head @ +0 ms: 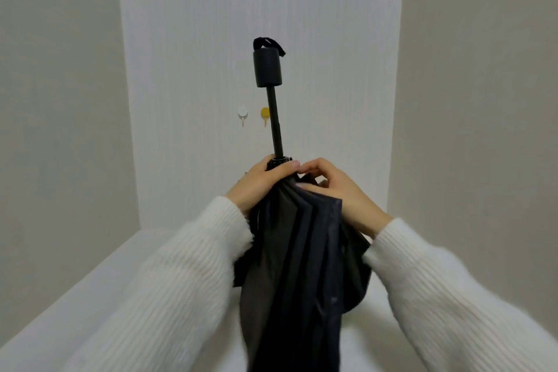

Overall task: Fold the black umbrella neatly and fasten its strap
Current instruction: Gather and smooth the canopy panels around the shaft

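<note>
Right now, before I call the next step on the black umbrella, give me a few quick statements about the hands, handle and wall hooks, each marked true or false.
1. The black umbrella is held with its black cylindrical handle pointing up and away from the person. True.
2. The left hand grips the gathered canopy near the shaft. True.
3. The right hand rests on the handle. False: it pinches canopy folds beside the left hand.
4. The canopy is rolled tight and strapped. False: the folds hang loose, and no fastened strap shows.
5. A round white wall hook and a round yellow wall hook sit side by side. True.
</note>
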Demonstrator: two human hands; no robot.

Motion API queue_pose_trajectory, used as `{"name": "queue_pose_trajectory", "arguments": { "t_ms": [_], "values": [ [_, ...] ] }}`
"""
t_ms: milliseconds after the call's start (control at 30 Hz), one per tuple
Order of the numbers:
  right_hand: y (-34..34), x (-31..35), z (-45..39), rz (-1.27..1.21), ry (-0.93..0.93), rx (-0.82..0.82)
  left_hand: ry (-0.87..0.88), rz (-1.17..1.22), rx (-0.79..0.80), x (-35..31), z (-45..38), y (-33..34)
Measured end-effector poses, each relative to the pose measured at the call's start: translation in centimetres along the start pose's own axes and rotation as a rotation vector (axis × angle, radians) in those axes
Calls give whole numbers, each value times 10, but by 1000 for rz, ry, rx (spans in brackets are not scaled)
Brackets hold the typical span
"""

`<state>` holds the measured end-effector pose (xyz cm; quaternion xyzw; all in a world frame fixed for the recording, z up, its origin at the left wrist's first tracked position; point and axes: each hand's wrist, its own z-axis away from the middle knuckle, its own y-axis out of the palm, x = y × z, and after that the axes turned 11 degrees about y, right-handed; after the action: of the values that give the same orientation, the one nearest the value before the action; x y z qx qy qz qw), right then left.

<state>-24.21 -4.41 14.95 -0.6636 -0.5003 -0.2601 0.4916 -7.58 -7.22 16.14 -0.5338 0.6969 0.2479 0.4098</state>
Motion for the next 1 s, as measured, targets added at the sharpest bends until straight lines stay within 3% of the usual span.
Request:
{"name": "queue_pose_trajectory", "arguments": {
  "t_ms": [100,200,333,467,633,767,900,1000],
  "values": [
    [-21,-6,-7,-50,58,113,-10,131,117,-4,1,-11],
    [-34,-7,-13,-195,126,236,52,-11,55,-5,2,-11],
    [-11,7,-23,-186,86,54,131,-270,-44,-2,1,1],
    [12,16,-37,-208,47,145,42,3,-91,-4,7,22],
    [11,19,-38,-258,-45,191,136,183,-136,4,10,22],
    [8,11,-36,-307,-52,39,331,-121,-330,8,13,5],
    [3,4,-33,-379,25,55,315,-302,-149,8,23,3],
    [-1,2,-29,-538,83,161,309,-383,-149,8,17,-1]
  ]
}}
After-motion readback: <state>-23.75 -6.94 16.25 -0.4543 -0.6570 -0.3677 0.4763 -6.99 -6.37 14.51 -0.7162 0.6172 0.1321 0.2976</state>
